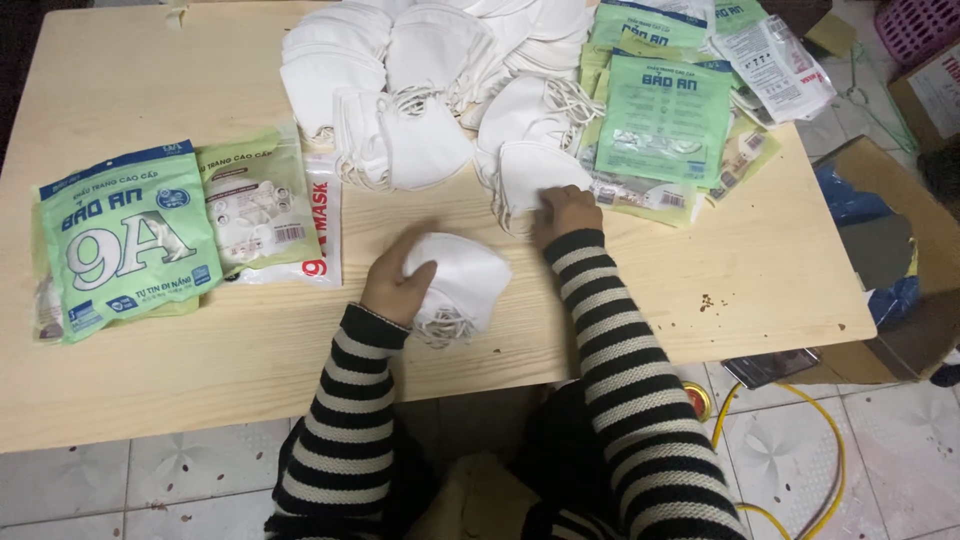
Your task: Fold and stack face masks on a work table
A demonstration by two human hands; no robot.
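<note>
Two hands gather folded white face masks at a pale wooden table.

The left hand (pixel 395 285) is closed around a small stack of masks (pixel 458 285), pressing it to the table (pixel 150 360) so the folded pieces stay aligned, ear loops hanging toward the near edge. The right hand (pixel 565 210) rests its fingertips on a loose mask (pixel 525 178) at the edge of the big white mask heap (pixel 420 60); whether it pinches or only touches, I cannot tell. Filled green packets (pixel 130 240) lie flat to the left, well apart; empty green pouches (pixel 665 115) are piled to the right, just beside the heap.
</note>
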